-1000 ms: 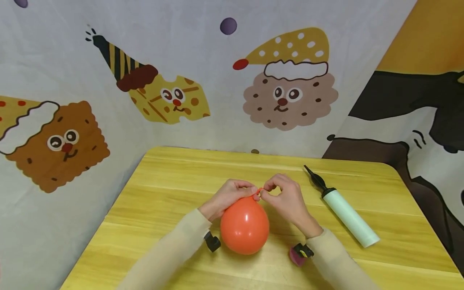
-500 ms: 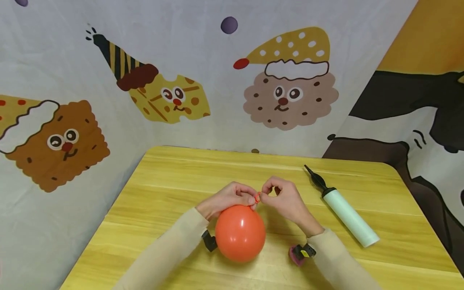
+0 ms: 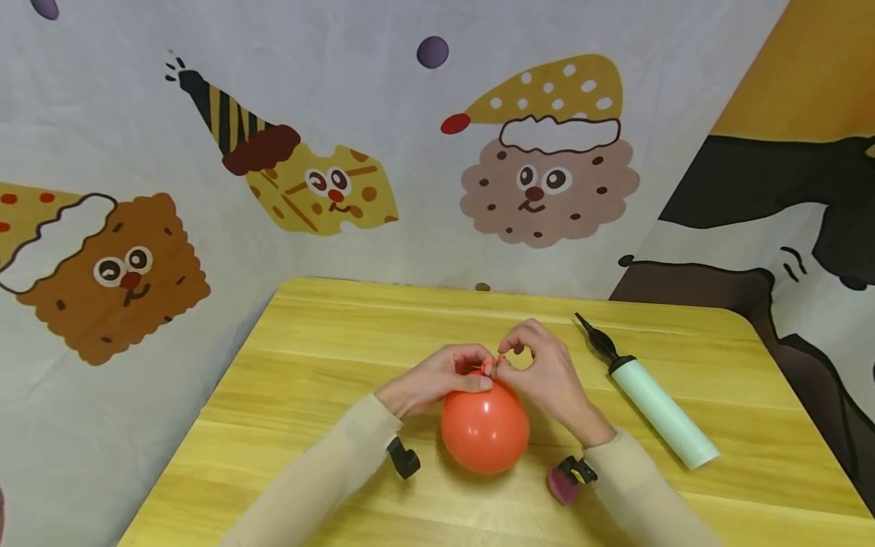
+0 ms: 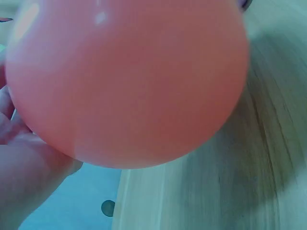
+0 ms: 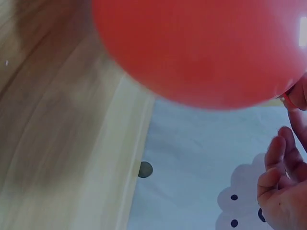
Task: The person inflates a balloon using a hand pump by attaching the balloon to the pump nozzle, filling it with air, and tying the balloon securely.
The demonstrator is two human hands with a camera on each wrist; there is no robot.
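An inflated orange-red balloon (image 3: 485,429) hangs between the two hands, its neck towards the far side of the table. My left hand (image 3: 444,376) holds the neck, thumb lying along the top of the balloon. The right hand (image 3: 543,372) pinches the stretched end of the neck between thumb and index finger, just right of the left fingertips. In the left wrist view the balloon (image 4: 129,81) covers most of the picture and hides the fingertips. In the right wrist view, part of the neck (image 5: 289,100) shows at the right edge below the balloon (image 5: 206,52).
A balloon hand pump (image 3: 659,410) with a pale green barrel and black nozzle lies on the wood-patterned table (image 3: 328,334), right of the right hand. Behind the table hangs a cloth (image 3: 424,182) printed with cartoon figures. Each wrist wears a small camera.
The balloon dipped to the left, then swung right and up, closer under the hands. The right hand has drawn slightly up and right, pulling the neck end out from the left fingers.
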